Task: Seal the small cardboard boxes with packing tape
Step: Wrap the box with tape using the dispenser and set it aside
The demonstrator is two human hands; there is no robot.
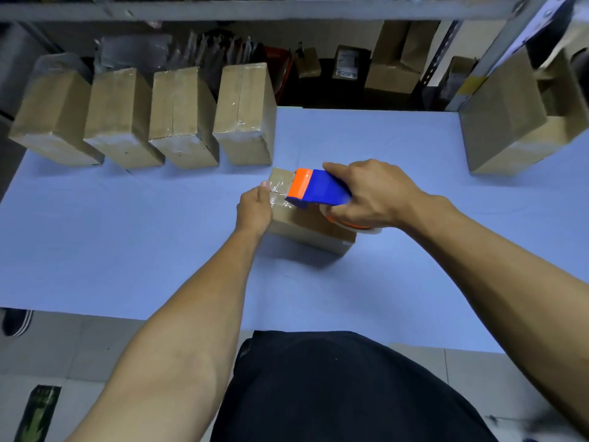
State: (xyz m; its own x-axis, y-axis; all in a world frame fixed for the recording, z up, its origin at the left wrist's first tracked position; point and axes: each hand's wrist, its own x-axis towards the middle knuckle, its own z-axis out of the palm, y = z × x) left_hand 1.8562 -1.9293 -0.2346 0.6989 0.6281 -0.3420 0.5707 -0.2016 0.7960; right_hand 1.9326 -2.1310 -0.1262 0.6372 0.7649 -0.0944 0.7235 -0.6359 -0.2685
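Note:
A small cardboard box (306, 226) lies on the blue table (127, 250) at the centre. My right hand (373, 193) grips a blue and orange tape dispenser (318, 188), whose orange front end rests on the box's top near its far left end. Clear tape (279, 193) shows on the box top just ahead of the dispenser. My left hand (255, 210) holds the box's left side, its thumb pressing on the tape at the top edge. The box's right part is hidden under my right hand.
Several taped cardboard boxes (178, 119) stand in a row at the table's back left. A larger cardboard box (506, 122) stands at the back right. Metal shelving (255, 9) with more boxes rises behind the table. Tiled floor (79, 352) lies below the near table edge.

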